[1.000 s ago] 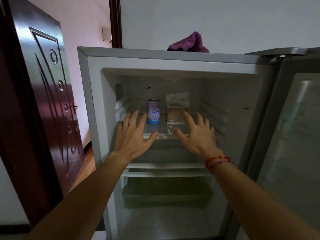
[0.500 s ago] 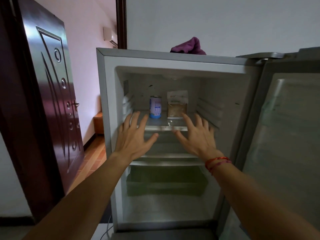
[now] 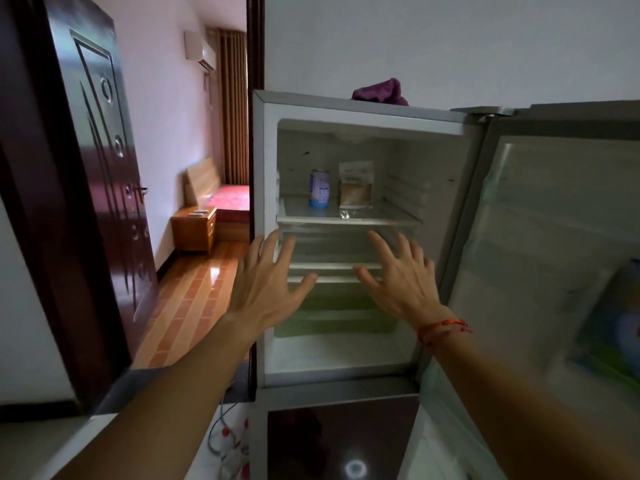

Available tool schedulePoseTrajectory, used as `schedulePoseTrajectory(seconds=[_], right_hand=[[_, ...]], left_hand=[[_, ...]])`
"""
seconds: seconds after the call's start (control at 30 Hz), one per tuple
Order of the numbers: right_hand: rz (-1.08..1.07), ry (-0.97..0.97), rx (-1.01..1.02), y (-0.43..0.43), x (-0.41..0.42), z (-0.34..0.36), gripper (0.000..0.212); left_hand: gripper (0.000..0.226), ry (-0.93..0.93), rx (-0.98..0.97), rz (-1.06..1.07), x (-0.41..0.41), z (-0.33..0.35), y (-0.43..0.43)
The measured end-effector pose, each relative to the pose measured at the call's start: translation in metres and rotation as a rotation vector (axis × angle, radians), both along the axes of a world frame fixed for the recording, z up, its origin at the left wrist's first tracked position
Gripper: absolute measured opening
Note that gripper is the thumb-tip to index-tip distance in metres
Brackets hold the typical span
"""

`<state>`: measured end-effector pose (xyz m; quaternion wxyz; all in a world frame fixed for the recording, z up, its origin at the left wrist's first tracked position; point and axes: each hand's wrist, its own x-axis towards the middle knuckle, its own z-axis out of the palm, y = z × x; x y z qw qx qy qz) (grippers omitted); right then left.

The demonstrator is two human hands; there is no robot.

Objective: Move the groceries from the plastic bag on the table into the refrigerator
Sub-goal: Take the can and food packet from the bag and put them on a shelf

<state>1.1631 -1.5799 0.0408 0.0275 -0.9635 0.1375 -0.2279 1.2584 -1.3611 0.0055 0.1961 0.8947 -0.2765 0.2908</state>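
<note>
Refrigerator (image 3: 363, 112) open; blue can (image 3: 319, 188) and packet (image 3: 355, 188) stand at the top shelf's (image 3: 348, 220) rear edge. Left hand (image 3: 268, 289) and right hand (image 3: 401, 278) spread wide, empty, before it.

Dark brown panelled wooden door (image 3: 100, 168) stands open on the left; beyond it pale pink wall (image 3: 162, 116), glossy orange tiled floor (image 3: 194, 292), small orange wooden cabinet (image 3: 193, 232) beside red-covered bed (image 3: 232, 199); brown curtain (image 3: 233, 98) behind.
</note>
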Motion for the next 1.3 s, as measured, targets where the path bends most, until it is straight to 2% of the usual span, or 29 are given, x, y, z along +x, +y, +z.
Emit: schedulePoseTrajectory(seconds=[0.33, 0.83, 1.03, 1.3], right_hand=[[-0.060, -0.010, -0.003, 0.014, -0.093, -0.003, 0.076], [-0.089, -0.039, -0.009, -0.007, -0.165, -0.003, 0.076], [-0.169, -0.054, -0.008, -0.031, -0.214, 0.000, 0.076], [-0.373, -0.120, -0.092, -0.069, -0.298, -0.002, 0.077]], left_hand=[[0.085, -0.014, -0.002, -0.067, -0.076, 0.007, 0.011], [0.080, -0.022, -0.015, -0.138, -0.144, 0.003, -0.017], [0.077, -0.012, -0.017, -0.247, -0.175, 0.003, -0.061], [0.077, -0.041, -0.048, -0.522, -0.228, 0.005, -0.145]])
